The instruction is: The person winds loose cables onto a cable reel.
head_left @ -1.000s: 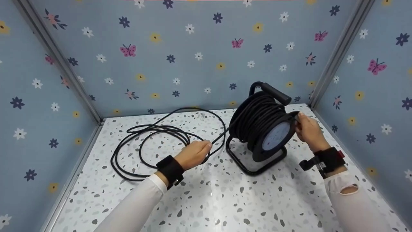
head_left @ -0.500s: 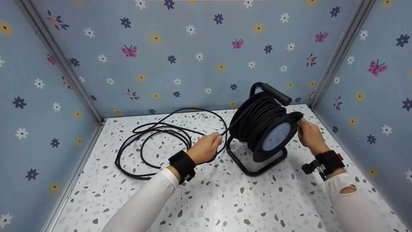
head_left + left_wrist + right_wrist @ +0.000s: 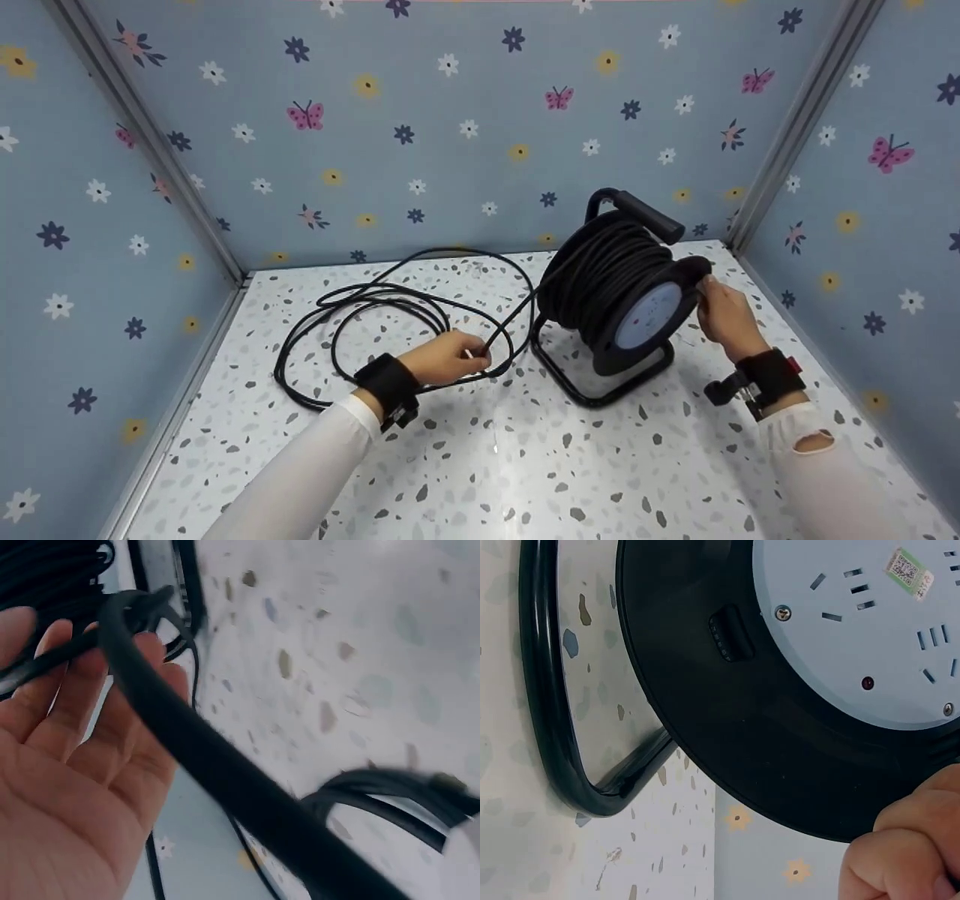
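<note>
A black cable reel (image 3: 622,285) with a pale blue socket face (image 3: 870,630) stands on its tube frame at the right. At the right edge of its front flange, my right hand (image 3: 727,319) holds on with curled fingers, partly outside the right wrist view. What exactly those fingers grip is hidden. Black cable (image 3: 514,315) runs from the drum down to my left hand (image 3: 450,356). In the left wrist view the cable crosses loosely extended fingers (image 3: 82,705), the palm uncovered and the thumb apart from them.
Loose loops of cable (image 3: 300,330) lie on the speckled white tabletop (image 3: 480,465) at the left. Blue flowered panels (image 3: 420,150) enclose the back and both sides. The reel's carrying handle (image 3: 649,217) sticks up near the back panel.
My left hand first moved toward the reel with the cable, then back to the left and down, its fingers loosening. The reel's front flange has turned slightly with my right hand on it.
</note>
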{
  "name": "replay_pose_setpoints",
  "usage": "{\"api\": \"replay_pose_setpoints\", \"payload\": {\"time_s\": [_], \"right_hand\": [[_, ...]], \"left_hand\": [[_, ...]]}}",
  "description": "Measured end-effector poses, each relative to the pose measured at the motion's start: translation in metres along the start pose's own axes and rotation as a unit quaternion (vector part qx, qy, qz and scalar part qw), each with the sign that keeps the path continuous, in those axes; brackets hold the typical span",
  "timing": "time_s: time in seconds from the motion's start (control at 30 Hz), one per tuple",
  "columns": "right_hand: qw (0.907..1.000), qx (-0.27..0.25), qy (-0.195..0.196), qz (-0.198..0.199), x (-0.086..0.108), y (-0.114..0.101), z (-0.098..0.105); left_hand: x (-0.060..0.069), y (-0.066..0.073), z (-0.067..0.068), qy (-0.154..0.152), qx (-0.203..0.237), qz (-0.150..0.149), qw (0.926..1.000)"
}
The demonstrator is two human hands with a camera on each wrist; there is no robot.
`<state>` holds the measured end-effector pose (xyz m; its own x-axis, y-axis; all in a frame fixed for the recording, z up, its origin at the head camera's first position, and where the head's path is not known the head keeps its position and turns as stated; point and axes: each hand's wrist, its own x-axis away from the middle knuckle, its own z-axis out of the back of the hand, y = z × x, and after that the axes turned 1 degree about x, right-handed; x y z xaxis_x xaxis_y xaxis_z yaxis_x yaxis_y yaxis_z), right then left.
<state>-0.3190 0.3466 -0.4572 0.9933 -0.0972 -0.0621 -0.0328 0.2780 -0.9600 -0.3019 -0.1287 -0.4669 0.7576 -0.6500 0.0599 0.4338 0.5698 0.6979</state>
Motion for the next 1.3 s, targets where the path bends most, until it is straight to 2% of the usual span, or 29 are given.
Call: {"api": "replay_pose_setpoints", "payload": {"time_s": [0.1, 0.17, 0.23, 0.33, 0.4, 0.43, 0.47, 0.5, 0.53, 0.57, 0.6, 0.67, 0.7, 0.73, 0.77, 0.8, 0.83, 0.87, 0.93, 1.0, 1.03, 1.07, 1.1, 1.17, 1.2, 1.3], "right_hand": [[0.9998, 0.016, 0.005, 0.006, -0.002, 0.000, 0.001], [0.9996, 0.026, 0.004, 0.010, -0.002, 0.000, 0.001], [0.9993, 0.034, 0.004, 0.011, -0.001, 0.000, 0.002], [0.9995, 0.032, 0.005, 0.008, 0.001, 0.000, 0.003], [0.9994, 0.031, 0.007, 0.010, 0.002, -0.001, 0.003], [0.9994, 0.030, 0.009, 0.012, 0.003, -0.003, 0.003], [0.9993, 0.032, 0.011, 0.016, 0.003, -0.004, 0.003], [0.9990, 0.038, 0.013, 0.020, 0.003, -0.005, 0.003], [0.9987, 0.042, 0.016, 0.025, 0.004, -0.006, 0.003], [0.9983, 0.046, 0.019, 0.029, 0.004, -0.008, 0.002], [0.9981, 0.048, 0.022, 0.032, 0.004, -0.009, 0.002], [0.9975, 0.054, 0.025, 0.039, 0.004, -0.012, 0.001], [0.9973, 0.054, 0.024, 0.043, 0.005, -0.013, 0.001], [0.9972, 0.054, 0.024, 0.046, 0.005, -0.015, 0.000], [0.9971, 0.054, 0.022, 0.049, 0.004, -0.016, -0.001], [0.9970, 0.055, 0.020, 0.051, 0.004, -0.017, -0.001], [0.9968, 0.057, 0.020, 0.053, 0.004, -0.017, -0.001], [0.9966, 0.061, 0.019, 0.053, 0.003, -0.017, -0.001], [0.9964, 0.065, 0.020, 0.050, 0.003, -0.016, -0.001], [0.9966, 0.067, 0.020, 0.044, 0.002, -0.014, 0.000], [0.9966, 0.069, 0.022, 0.041, 0.001, -0.013, 0.001], [0.9967, 0.068, 0.021, 0.039, 0.001, -0.012, 0.001], [0.9969, 0.065, 0.022, 0.038, 0.001, -0.011, 0.001], [0.9971, 0.063, 0.022, 0.036, 0.001, -0.010, 0.001], [0.9972, 0.061, 0.022, 0.036, 0.002, -0.010, 0.001], [0.9975, 0.057, 0.023, 0.034, 0.003, -0.009, 0.001]], "left_hand": [[0.006, -0.001, 0.008, -0.001, -0.029, -0.004, 0.9996], [0.009, 0.002, 0.019, 0.011, -0.042, 0.007, 0.9990], [0.012, 0.008, 0.033, 0.035, -0.043, 0.022, 0.9982], [0.017, 0.021, 0.061, 0.088, -0.060, 0.038, 0.9936], [0.021, 0.032, 0.079, 0.129, -0.087, 0.044, 0.9869], [0.023, 0.037, 0.087, 0.152, -0.119, 0.041, 0.9803], [0.024, 0.043, 0.095, 0.177, -0.164, 0.032, 0.9699], [0.025, 0.048, 0.102, 0.201, -0.216, 0.019, 0.9552], [0.025, 0.053, 0.109, 0.228, -0.271, 0.003, 0.9351], [0.026, 0.057, 0.115, 0.258, -0.324, -0.016, 0.9098], [0.025, 0.060, 0.121, 0.290, -0.380, -0.036, 0.8776], [0.024, 0.066, 0.133, 0.349, -0.467, -0.077, 0.8088], [0.023, 0.068, 0.138, 0.370, -0.491, -0.095, 0.7830], [0.023, 0.069, 0.143, 0.385, -0.505, -0.111, 0.7644], [0.023, 0.069, 0.148, 0.393, -0.510, -0.123, 0.7547], [0.024, 0.068, 0.151, 0.393, -0.510, -0.130, 0.7540], [0.025, 0.066, 0.153, 0.387, -0.505, -0.133, 0.7599], [0.026, 0.062, 0.154, 0.375, -0.491, -0.130, 0.7758], [0.031, 0.052, 0.151, 0.339, -0.441, -0.110, 0.8235], [0.035, 0.040, 0.144, 0.295, -0.386, -0.067, 0.8716], [0.036, 0.034, 0.139, 0.272, -0.360, -0.045, 0.8913], [0.039, 0.027, 0.134, 0.252, -0.337, -0.025, 0.9068], [0.041, 0.022, 0.129, 0.233, -0.321, -0.008, 0.9180], [0.044, 0.012, 0.120, 0.201, -0.298, 0.014, 0.9330], [0.046, 0.008, 0.117, 0.188, -0.289, 0.022, 0.9384], [0.051, 0.001, 0.110, 0.161, -0.273, 0.035, 0.9477]]}}
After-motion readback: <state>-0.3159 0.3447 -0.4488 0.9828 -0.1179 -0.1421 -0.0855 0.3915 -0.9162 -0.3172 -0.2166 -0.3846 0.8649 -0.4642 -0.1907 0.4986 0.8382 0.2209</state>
